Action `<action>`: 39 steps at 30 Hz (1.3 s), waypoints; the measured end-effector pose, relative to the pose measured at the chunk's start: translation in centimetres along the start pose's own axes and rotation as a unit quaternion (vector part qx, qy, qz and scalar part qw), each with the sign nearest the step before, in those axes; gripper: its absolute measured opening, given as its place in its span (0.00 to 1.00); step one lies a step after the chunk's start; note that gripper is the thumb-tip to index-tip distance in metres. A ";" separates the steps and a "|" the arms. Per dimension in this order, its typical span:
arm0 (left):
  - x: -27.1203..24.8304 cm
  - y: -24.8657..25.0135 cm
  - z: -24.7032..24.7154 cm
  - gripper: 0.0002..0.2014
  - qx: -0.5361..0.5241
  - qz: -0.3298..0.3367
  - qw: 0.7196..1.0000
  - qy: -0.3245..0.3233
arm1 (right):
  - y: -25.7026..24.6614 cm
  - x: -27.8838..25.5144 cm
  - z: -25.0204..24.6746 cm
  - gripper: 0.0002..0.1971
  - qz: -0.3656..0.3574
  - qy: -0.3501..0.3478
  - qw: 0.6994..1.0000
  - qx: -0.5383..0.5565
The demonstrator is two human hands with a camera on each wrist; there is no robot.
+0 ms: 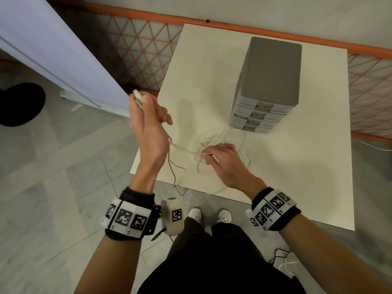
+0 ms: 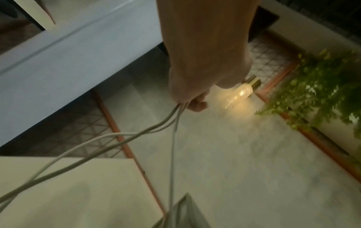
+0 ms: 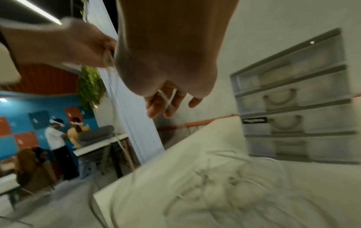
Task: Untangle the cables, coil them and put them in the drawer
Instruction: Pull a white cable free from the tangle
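Cables [image 1: 220,145] lie tangled on the table [image 1: 297,166] before the closed drawers [image 1: 269,85]. Left hand [image 1: 148,126], raised off the table's left edge, pinches several strands and a plug. Right hand [image 1: 222,162] curls round strands above the tangle; blur hides its exact grip. Grey tiled floor.

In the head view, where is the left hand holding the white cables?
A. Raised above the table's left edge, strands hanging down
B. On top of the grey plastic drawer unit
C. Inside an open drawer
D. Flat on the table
A: the left hand is raised, gripping the thin white cables, whose strands trail down to the cream square table.
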State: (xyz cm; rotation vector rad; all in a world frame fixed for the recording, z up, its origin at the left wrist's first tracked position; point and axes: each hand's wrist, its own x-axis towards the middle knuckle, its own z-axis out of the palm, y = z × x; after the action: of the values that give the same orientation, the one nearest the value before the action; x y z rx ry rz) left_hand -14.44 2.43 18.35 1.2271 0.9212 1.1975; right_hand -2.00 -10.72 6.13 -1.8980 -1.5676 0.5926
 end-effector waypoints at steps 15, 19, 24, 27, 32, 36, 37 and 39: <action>-2.9 -1.4 -1.5 0.16 0.329 0.013 0.897 -0.295 | -3.5 3.5 -6.6 0.17 -0.001 -0.011 0.996 0.089; -3.1 -1.3 -1.2 0.20 0.319 -0.026 0.903 -0.285 | -4.1 4.1 -6.5 0.14 -0.022 -0.044 0.999 0.008; -2.8 -1.7 -2.2 0.13 0.420 0.007 0.858 -0.297 | -4.7 4.2 -5.6 0.15 -0.021 -0.038 0.998 -0.041; -2.4 -1.0 -3.0 0.11 0.368 0.039 0.886 -0.279 | -4.2 3.7 -5.1 0.13 -0.012 -0.034 0.999 -0.014; -1.2 1.3 -4.5 0.11 0.237 0.047 0.959 -0.147 | -0.2 1.3 -2.4 0.13 0.030 -0.075 0.996 0.041; -0.4 2.6 -5.6 0.10 0.182 0.068 0.978 -0.073 | 2.4 0.1 -0.9 0.11 0.078 -0.113 0.990 0.034; -0.4 2.7 -5.8 0.10 0.169 0.072 0.981 -0.064 | 2.8 0.0 -0.7 0.11 0.088 -0.117 0.989 0.033; -0.6 2.7 -6.2 0.09 0.156 0.079 0.983 -0.051 | 3.0 0.2 -0.6 0.10 0.087 -0.101 0.991 0.017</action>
State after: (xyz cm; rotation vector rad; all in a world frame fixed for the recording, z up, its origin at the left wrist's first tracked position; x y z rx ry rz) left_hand -21.01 2.89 20.04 1.6225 0.9741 1.1284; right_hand 0.61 -10.99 4.48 -2.0132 -1.5115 0.9064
